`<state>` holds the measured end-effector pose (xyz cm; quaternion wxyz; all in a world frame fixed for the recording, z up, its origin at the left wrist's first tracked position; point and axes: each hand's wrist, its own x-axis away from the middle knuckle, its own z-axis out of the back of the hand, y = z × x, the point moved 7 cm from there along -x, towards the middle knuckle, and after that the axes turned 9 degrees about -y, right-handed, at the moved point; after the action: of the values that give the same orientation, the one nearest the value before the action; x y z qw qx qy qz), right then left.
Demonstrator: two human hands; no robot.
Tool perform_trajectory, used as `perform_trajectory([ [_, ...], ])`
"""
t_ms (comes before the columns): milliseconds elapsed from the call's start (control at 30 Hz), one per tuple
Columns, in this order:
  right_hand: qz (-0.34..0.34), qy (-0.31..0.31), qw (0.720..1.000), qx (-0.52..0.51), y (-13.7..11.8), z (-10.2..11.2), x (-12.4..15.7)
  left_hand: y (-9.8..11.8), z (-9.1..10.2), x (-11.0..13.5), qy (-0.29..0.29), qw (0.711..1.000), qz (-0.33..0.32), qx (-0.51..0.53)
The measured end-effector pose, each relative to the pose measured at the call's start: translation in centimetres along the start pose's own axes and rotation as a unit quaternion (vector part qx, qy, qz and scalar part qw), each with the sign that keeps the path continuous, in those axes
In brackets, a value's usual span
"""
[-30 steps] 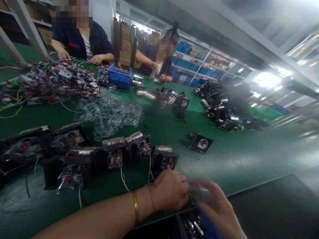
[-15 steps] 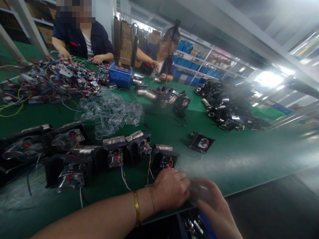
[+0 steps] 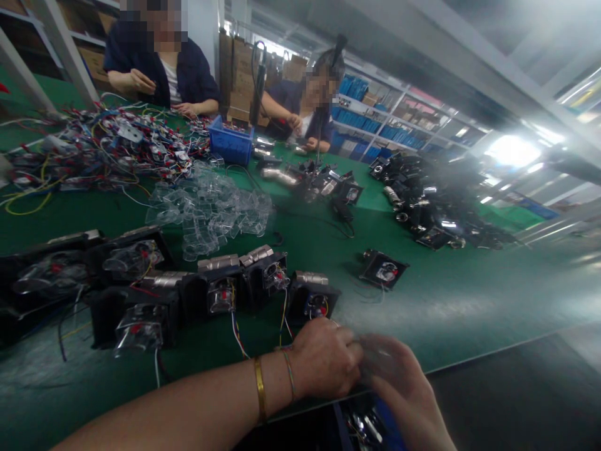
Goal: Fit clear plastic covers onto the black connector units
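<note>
My left hand (image 3: pixel 326 357), with a gold bangle and a thin cord at the wrist, is closed near the table's front edge. Its fingertips are hidden, and so is what they grip. Against it, my right hand (image 3: pixel 408 376) curls around a see-through plastic cover (image 3: pixel 373 360), blurred and partly covered by the fingers. Just beyond my left hand stands a black housing (image 3: pixel 314 304) with a metal fitting on top and a red part inside. Similar housings (image 3: pixel 220 291) with clear covers and loose wires line up to the left. Another black housing (image 3: pixel 385 269) lies apart, farther right.
Clear plastic covers (image 3: pixel 220 213) are heaped mid-table, behind the row. Wired parts (image 3: pixel 117 150) pile up at the left, beside a blue bin (image 3: pixel 231 143). Black housings (image 3: pixel 422 200) are heaped at the right. Two co-workers sit opposite. Below the edge, a blue container (image 3: pixel 389 419) holds shiny parts.
My hands stay together in nearly the same place; the view has shifted slightly. Across the table, the left co-worker's hand has lifted from the wired pile.
</note>
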<state>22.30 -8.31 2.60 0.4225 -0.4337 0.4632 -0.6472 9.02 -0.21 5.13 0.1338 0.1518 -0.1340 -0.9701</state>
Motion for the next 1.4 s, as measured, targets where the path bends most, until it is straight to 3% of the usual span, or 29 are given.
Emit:
perform_trajectory([
  [233, 0.009, -0.005, 1.000, 0.004, -0.3, 0.0, 0.0, 0.0, 0.1, -0.1, -0.027, 1.000, 0.000, 0.010],
  [567, 0.019, 0.003, 1.000, -0.006, -0.5, 0.2, 0.1, -0.1, 0.0, 0.0, 0.002, 1.000, 0.019, 0.018],
  [900, 0.057, -0.023, 0.996, 0.065, 0.4, 0.4, -0.2, 0.1, 0.6, 0.0, 0.005, 1.000, -0.010, 0.000],
  [1067, 0.039, 0.013, 0.999, 0.014, -0.5, 0.1, 0.0, -0.1, 0.7, 0.0, 0.002, 0.999, 0.017, 0.028],
  [1267, 0.006, -0.005, 0.997, -0.074, 0.6, 0.4, -0.2, -0.7, 0.6, 0.2, 0.020, 0.995, 0.041, 0.092],
  [1400, 0.019, -0.011, 0.995, -0.099, 1.2, 0.6, -0.5, -1.2, 0.6, 0.3, 0.034, 0.988, 0.049, 0.144],
])
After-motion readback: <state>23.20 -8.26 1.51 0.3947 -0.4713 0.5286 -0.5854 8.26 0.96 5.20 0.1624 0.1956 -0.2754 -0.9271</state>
